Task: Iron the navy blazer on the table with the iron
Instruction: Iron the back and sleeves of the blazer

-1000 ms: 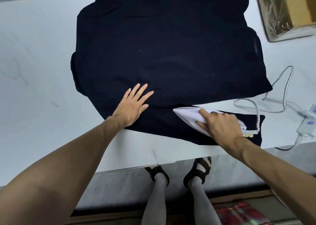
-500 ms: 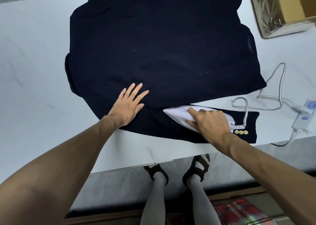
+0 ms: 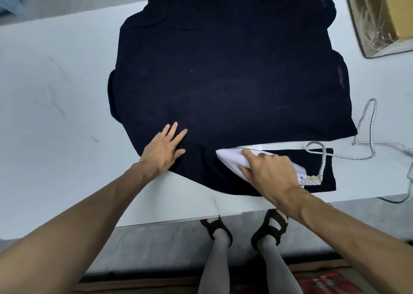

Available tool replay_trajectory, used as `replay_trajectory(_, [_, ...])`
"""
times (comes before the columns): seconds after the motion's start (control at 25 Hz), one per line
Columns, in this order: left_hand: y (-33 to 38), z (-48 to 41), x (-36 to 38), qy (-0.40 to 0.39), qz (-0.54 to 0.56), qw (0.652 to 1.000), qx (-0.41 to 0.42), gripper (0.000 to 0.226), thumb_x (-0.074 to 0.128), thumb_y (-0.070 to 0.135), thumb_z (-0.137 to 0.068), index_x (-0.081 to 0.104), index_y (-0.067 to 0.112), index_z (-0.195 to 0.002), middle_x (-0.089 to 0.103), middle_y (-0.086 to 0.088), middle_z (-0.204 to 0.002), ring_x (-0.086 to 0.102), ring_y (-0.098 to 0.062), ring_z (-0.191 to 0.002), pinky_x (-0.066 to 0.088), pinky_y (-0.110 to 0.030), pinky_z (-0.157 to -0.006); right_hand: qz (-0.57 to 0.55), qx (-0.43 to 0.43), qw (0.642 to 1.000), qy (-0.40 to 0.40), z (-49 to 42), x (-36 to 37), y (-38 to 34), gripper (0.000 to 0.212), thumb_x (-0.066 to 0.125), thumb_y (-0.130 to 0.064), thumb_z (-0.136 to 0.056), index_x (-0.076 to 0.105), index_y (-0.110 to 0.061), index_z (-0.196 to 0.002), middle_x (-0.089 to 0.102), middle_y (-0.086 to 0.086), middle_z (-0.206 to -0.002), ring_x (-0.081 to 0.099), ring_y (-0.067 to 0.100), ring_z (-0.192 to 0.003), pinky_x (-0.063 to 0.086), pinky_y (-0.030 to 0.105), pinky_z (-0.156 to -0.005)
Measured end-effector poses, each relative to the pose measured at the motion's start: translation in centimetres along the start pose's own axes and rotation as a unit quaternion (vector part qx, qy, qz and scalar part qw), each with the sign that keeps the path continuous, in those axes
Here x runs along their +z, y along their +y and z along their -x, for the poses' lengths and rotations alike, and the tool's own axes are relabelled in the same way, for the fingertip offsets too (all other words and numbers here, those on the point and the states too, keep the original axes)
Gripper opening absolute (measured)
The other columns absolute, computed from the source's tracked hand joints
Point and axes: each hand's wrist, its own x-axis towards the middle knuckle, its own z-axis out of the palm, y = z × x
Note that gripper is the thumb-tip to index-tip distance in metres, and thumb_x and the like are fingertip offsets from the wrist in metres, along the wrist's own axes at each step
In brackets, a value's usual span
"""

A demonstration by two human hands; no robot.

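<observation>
The navy blazer (image 3: 223, 81) lay spread flat over the middle of the white table (image 3: 55, 92), with its sleeve (image 3: 299, 155) stretched along the near edge at 5 o'clock. The right hand (image 3: 270, 173) was wrapped over the white iron (image 3: 230, 159), fingers curled on its body, nose pointing toward 9 o'clock. The left hand (image 3: 165, 148) lay at 7 o'clock with fingers straight, pressing the cloth flat. The stroke would probably go best if that hand kept the fabric taut ahead of the nose but clear of it, with slow, even passes. The sleeve ran close to the table's lip, so the sole should not overhang. The cord (image 3: 368, 124) looped across the cuff near the gold buttons (image 3: 312, 177) and might snag. Bare table opened toward 9 o'clock, and a cardboard box (image 3: 384, 14) stood at 2 o'clock.
</observation>
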Motion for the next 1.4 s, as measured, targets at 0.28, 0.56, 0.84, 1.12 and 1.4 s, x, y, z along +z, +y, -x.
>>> replay_trajectory(0.28, [1.1, 0.0, -0.4, -0.044, -0.03, 0.998, -0.034, 0.08, 0.039, 0.058, -0.099, -0.011, 0.033, -0.156, -0.014, 0.0, -0.165, -0.003, -0.023, -0.153, 0.043, -0.034, -0.106, 0.034, 0.061, 0.998, 0.006, 3.9, -1.2, 5.3, 0.032, 0.037, -0.056, -0.095, 0.048, -0.03, -0.11, 0.067, -0.004, -0.073, 0.066, 0.023, -0.063, 0.031, 0.029, -0.049])
replay_trajectory(0.56, [-2.7, -0.1, -2.0, -0.034, 0.225, 0.974, -0.02, 0.057, 0.051, 0.023, -0.102, 0.03, 0.037, -0.153, 0.016, 0.016, -0.163, 0.021, -0.01, -0.149, 0.028, -0.034, -0.117, -0.033, -0.063, 0.997, 0.025, 0.0, -3.2, -4.5, 0.034, 0.047, -0.051, -0.095, 0.053, -0.022, -0.112, 0.066, 0.002, -0.073, 0.063, 0.03, -0.06, 0.026, 0.032, -0.051])
replay_trajectory(0.84, [-2.0, -0.1, -0.6, -0.027, 0.14, 0.99, 0.005, 0.061, 0.043, 0.021, -0.105, 0.014, 0.033, -0.157, 0.001, 0.009, -0.166, 0.004, -0.009, -0.152, 0.037, -0.033, -0.111, 0.041, -0.067, 0.996, -0.049, -2.2, 1.2, -10.2, 0.047, 0.057, -0.027, -0.094, 0.038, -0.015, -0.135, 0.051, -0.001, -0.071, 0.036, 0.019, -0.051, 0.02, 0.031, -0.046])
replay_trajectory(1.12, [-1.3, 0.5, -0.6, -0.019, 0.006, 1.0, 0.003, 0.061, 0.033, 0.033, -0.107, -0.002, 0.032, -0.157, -0.008, 0.008, -0.166, 0.004, -0.01, -0.152, 0.051, -0.027, -0.093, -0.002, -0.032, 0.999, -0.02, 1.7, 2.6, -0.3, 0.042, 0.028, -0.054, -0.1, 0.037, -0.027, -0.13, 0.065, 0.0, -0.083, 0.066, 0.027, -0.07, 0.032, 0.032, -0.052])
replay_trajectory(1.4, [-1.2, 0.6, -0.9, -0.017, 0.056, 0.998, 0.002, 0.059, 0.033, 0.025, -0.108, 0.003, 0.033, -0.158, -0.007, 0.009, -0.166, 0.003, -0.009, -0.152, 0.049, -0.031, -0.097, -0.023, -0.101, 0.994, 0.014, 0.4, 1.0, -6.6, 0.049, 0.043, -0.05, -0.096, 0.041, -0.025, -0.138, 0.063, 0.004, -0.077, 0.061, 0.029, -0.056, 0.027, 0.031, -0.048])
